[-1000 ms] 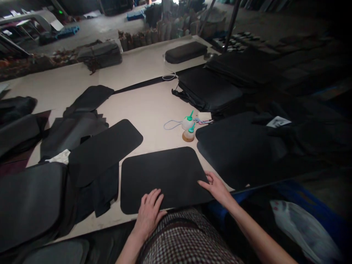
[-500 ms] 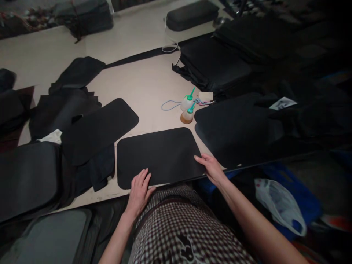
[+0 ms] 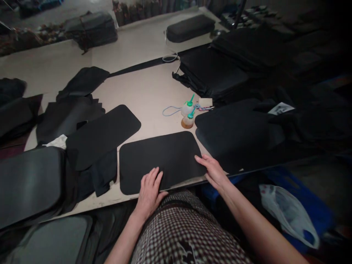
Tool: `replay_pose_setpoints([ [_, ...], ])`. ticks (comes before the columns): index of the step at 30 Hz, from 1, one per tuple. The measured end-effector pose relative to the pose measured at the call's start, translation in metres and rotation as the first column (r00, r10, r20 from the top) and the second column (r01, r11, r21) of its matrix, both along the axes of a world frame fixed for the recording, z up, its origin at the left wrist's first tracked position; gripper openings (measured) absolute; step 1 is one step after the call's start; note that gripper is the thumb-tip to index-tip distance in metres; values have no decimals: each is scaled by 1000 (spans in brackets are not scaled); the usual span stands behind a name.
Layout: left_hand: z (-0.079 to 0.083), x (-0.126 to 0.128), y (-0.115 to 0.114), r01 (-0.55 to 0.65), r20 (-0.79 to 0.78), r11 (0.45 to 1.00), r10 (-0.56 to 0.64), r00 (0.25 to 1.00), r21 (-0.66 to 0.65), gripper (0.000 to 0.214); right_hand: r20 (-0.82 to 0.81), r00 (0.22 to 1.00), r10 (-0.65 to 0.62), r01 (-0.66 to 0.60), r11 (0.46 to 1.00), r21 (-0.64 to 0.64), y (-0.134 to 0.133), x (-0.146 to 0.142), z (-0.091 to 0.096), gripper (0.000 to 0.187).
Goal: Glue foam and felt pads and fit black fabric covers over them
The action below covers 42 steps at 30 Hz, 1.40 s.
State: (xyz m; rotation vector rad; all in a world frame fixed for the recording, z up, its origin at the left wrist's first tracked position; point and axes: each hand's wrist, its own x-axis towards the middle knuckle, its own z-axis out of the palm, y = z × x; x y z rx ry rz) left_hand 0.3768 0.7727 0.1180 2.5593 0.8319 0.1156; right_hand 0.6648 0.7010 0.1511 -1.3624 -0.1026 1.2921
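A black flat panel with rounded corners point(image 3: 159, 157) lies at the table's front edge, right before me. My left hand point(image 3: 150, 189) rests on its lower edge, fingers stretched flat over the surface and thumb apart. At the panel's right end, my right hand point(image 3: 213, 169) grips the edge, thumb on top and the other fingers partly hidden below. Just beyond the panel stand two squeeze bottles with green nozzles; the nearer bottle point(image 3: 187, 121) holds brown liquid, and the farther bottle point(image 3: 187, 108) is whitish.
Another black panel point(image 3: 107, 134) overlaps dark fabric pieces on the left. Stacked dark panels point(image 3: 30, 183) stand at the front left. Black sheets point(image 3: 236, 128) cover the right side. A white plastic bag point(image 3: 288, 214) hangs or lies below the table's right edge.
My left hand has slid right along the panel's lower edge. My right hand keeps its hold at the right end. The view has tilted up slightly.
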Motion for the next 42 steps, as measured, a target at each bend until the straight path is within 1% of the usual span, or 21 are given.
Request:
replay_pose_setpoints([
  [2,1,8,3,10,1,1000,-10,1000,-1,77,-9,1000,-7,7,998,55,5,-1,9,26],
  [4,-5,7,7,-18,-16,1000,18,1000,-22,79,-11,1000,-13,14,995,101,9,0,13,27],
  [6,-14,-1,10,-37,-31,998,35,999,-60,77,1,1000,-16,16,993,115,12,4,13,31],
  [9,-23,-15,14,-1,-26,995,-1,1000,-103,67,26,999,-22,20,996,89,15,9,9,37],
  [11,-22,-19,18,40,-14,993,-42,999,-114,62,24,999,-22,20,996,89,19,11,8,38],
  [13,-16,-18,25,84,0,989,-85,996,-121,54,8,1000,-19,18,994,108,22,12,8,36],
  [16,-1,-7,45,125,9,984,-125,992,-127,46,6,1000,-26,25,990,141,26,11,8,35],
  [19,18,11,72,145,33,986,-143,989,-79,45,36,999,-25,19,987,158,25,10,8,33],
  [22,42,38,96,198,68,980,-197,978,-10,47,123,992,-6,-12,989,147,21,11,5,33],
  [24,60,61,105,280,83,959,-282,956,39,52,230,973,28,-52,994,100,19,12,3,34],
  [27,87,100,108,438,65,885,-452,890,156,60,387,920,57,-79,996,40,16,12,2,35],
  [29,101,126,104,536,36,804,-562,826,257,63,490,867,86,-117,993,33,15,10,7,31],
  [32,111,156,96,647,-14,669,-691,723,365,58,648,745,159,-208,978,-2,14,4,17,24],
  [33,111,163,94,671,-46,639,-710,702,377,53,684,707,178,-239,971,-5,14,1,20,24],
  [34,111,168,93,689,-90,619,-716,692,377,45,701,689,184,-263,965,6,12,-2,22,24],
  [35,112,171,94,704,-141,608,-711,689,367,35,701,692,175,-274,961,31,10,-5,22,25],
  [36,113,173,96,715,-194,606,-700,687,348,25,683,715,148,-265,962,69,8,-7,22,25],
  [38,121,170,102,723,-258,618,-677,689,310,9,604,794,63,-190,971,148,0,-15,15,30],
  [40,139,163,110,701,-250,647,-656,712,300,18,501,865,21,-123,978,171,-8,-27,5,49],
  [41,150,159,114,674,-232,669,-635,737,312,22,456,889,46,-130,979,155,-12,-35,0,60],
  [42,164,154,117,636,-205,694,-606,769,337,25,421,902,97,-162,979,121,-16,-44,-5,68],
])
